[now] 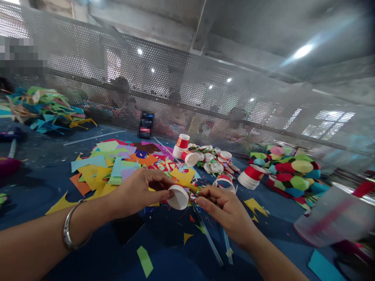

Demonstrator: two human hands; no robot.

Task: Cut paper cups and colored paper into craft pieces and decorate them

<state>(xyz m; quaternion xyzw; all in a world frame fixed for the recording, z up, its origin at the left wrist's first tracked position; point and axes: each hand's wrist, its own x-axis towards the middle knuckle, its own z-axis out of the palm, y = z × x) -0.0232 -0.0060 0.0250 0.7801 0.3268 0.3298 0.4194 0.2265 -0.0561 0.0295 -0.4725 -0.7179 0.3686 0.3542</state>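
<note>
My left hand (143, 191), wearing a silver bracelet, pinches a white paper cup piece (178, 198) by its edge, its round opening facing me. Close to the cup's right side is my right hand (224, 207), fingers drawn together around something small that I cannot make out. A cut red-and-white cup ring (225, 182) sits just behind that hand. Below it, two translucent sticks (211, 238) lie on the blue table (102, 257). Many coloured paper pieces (95, 175) spread out behind my left hand.
Red-and-white paper cups (251, 176) stand near a pile of round discs (216, 168). Decorated colourful pieces (293, 171) lie at the right, behind a translucent container (331, 218). Coloured scraps (47, 107) heap up at left. A perforated screen (181, 86) closes the back; people are beyond it.
</note>
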